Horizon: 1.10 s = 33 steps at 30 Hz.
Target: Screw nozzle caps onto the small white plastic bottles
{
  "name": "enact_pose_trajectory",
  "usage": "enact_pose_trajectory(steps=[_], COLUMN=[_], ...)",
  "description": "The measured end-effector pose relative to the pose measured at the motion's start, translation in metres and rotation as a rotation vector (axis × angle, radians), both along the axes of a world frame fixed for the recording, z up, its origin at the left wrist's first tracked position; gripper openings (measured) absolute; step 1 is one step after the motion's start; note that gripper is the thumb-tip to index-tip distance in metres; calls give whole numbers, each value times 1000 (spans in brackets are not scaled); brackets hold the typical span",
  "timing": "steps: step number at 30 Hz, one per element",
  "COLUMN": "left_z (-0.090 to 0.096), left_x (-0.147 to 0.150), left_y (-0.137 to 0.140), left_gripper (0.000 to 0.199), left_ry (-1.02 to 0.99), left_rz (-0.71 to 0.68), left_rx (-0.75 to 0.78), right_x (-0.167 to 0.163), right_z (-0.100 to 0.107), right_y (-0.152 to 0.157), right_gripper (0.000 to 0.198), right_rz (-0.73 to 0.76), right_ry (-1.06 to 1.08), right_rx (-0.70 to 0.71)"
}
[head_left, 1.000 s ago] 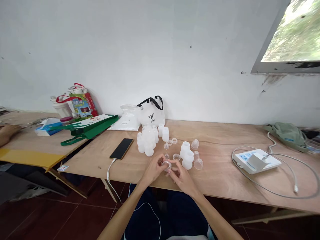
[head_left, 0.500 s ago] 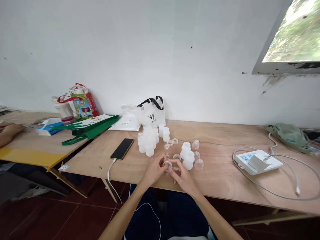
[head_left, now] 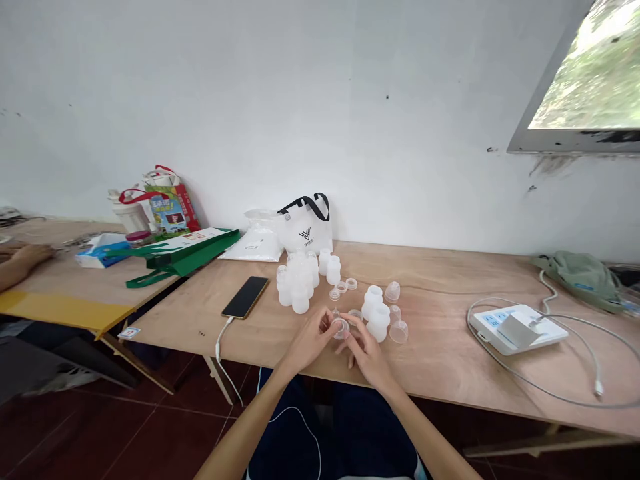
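Near the table's front edge, my left hand [head_left: 311, 341] and my right hand [head_left: 369, 355] pinch a clear screw ring [head_left: 341, 328] between them. An inner circle shows in the ring; a teat may sit inside, but it is too small to tell. Just beyond my fingers lies another clear ring [head_left: 355, 314]. To the right stand two frosted baby bottles [head_left: 379, 320], with clear domed caps [head_left: 399, 331] beside them. Farther off are a loose ring [head_left: 351, 284] and a small clear teat-like part [head_left: 334, 293]. A cluster of frosted bottles [head_left: 300, 300] stands beyond my left hand.
A phone [head_left: 246, 297] on a cable lies at left. Behind the bottles are a white bag [head_left: 310, 233] and a white plastic packet [head_left: 254, 247]. A green bag [head_left: 193, 259] lies farther left, near another person's hand [head_left: 27, 260]. A white power strip [head_left: 517, 327] with looped cable is at right.
Between my fingers the ring has tilted and shifted slightly right, with an inner circle now showing. My right-hand fingers have changed position a little. The view has moved slightly.
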<state>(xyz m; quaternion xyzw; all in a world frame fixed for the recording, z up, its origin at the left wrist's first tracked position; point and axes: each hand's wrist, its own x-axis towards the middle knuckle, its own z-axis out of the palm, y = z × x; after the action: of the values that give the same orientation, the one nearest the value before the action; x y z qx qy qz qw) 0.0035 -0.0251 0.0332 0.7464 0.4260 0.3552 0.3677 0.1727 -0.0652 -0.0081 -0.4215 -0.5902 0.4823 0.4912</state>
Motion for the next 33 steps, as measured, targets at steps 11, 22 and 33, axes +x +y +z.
enact_pose_trajectory(steps=[11, 22, 33], left_z=[-2, 24, 34], left_x=[1, -9, -3], left_y=[-2, -6, -14], left_gripper=[26, 53, 66], left_ry=[-120, -446, -602], left_rz=[38, -68, -31], left_rx=[-128, -293, -301], right_x=[-1, 44, 86], right_z=[-2, 75, 48], right_y=[2, -31, -2], right_gripper=[51, 34, 46], right_rz=[11, -162, -426], right_ry=[-48, -551, -954], right_rx=[53, 263, 200])
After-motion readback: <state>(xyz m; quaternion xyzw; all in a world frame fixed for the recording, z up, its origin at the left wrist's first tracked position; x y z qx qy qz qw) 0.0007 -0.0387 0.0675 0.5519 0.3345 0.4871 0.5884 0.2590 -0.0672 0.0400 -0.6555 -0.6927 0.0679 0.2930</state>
